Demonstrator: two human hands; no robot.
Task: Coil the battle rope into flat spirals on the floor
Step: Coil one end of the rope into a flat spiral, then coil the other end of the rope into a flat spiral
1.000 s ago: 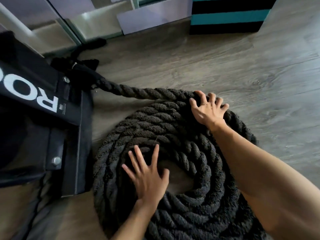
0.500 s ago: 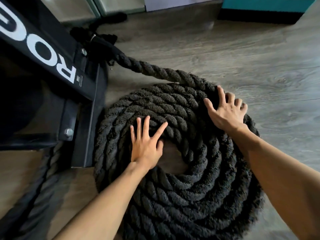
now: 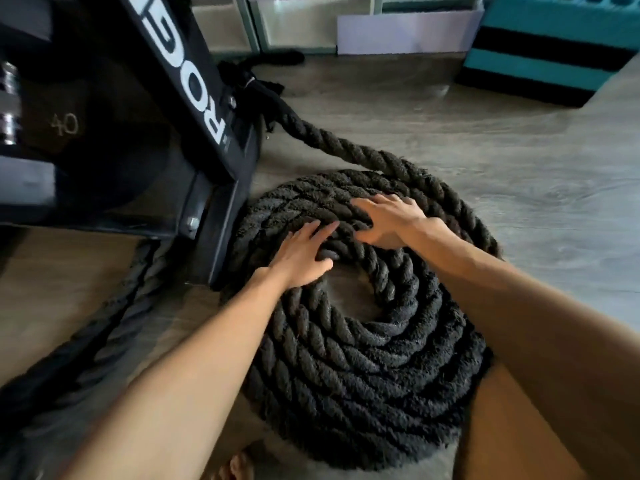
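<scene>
**One thick black twisted battle rope (image 3: 363, 368) coiled on grey wood-grain floor (image 3: 519, 168); left hand (image 3: 301, 258) and right hand (image 3: 388, 220) laid upon it**

The battle rope is found wound into a flat spiral of several turns, with a small patch of floor exposed at its centre. The far-left edge of the coil is seen touching the foot of a black steel rack frame (image 3: 194, 91) with white lettering. From the outer turn at the far side, a free length is led up and left to a dark wrapping at the frame. A second length of black twisted rope (image 3: 104, 327) is observed on the floor at the left, running from under the frame toward the lower left corner.

The left hand is placed palm down on the inner turns at the far-left side of the central opening. Its fingers are extended and spread, and nothing is gripped. The right hand is laid palm down just beside it, on turns farther out, with fingers splayed and only slightly bent. The rope is pressed, not enclosed. Contact between the two hands cannot be confirmed owing to blur.

A dark dumbbell head (image 3: 64, 124) marked "40" is noted within the frame at the left. A teal and black striped block (image 3: 540, 60) and a pale flat board (image 3: 405, 32) are recorded at the far wall, well apart from the coil. Bare toes (image 3: 235, 465) are partly visible at the bottom edge.
</scene>
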